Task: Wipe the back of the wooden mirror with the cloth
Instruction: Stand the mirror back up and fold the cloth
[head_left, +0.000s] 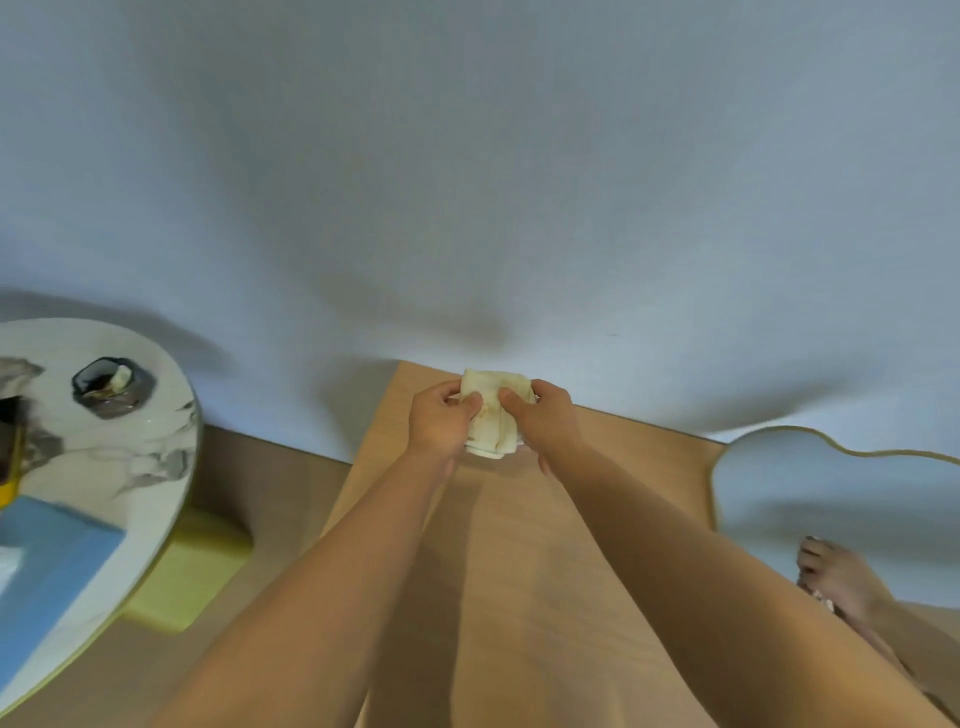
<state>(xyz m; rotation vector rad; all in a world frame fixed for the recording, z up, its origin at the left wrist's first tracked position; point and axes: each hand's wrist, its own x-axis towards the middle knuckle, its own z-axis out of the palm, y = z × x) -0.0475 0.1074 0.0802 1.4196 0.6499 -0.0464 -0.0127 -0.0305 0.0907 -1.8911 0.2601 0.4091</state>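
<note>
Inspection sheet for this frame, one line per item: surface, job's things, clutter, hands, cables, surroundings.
Surface: wooden panel, pale and bare, leaning toward the wall.
Job's things: folded cream cloth held at the panel's top edge.
Clutter: marble table at left with a dark dish and a blue item; yellow block beneath.
Hands: left hand and right hand both grip the cloth.
Cables: nothing seen.
Surroundings: gold-rimmed mirror at right, a bare foot beside it.

A home room (lived-in): marble side table (130, 467), wavy mirror (831, 499), bare foot (836, 577).
</note>
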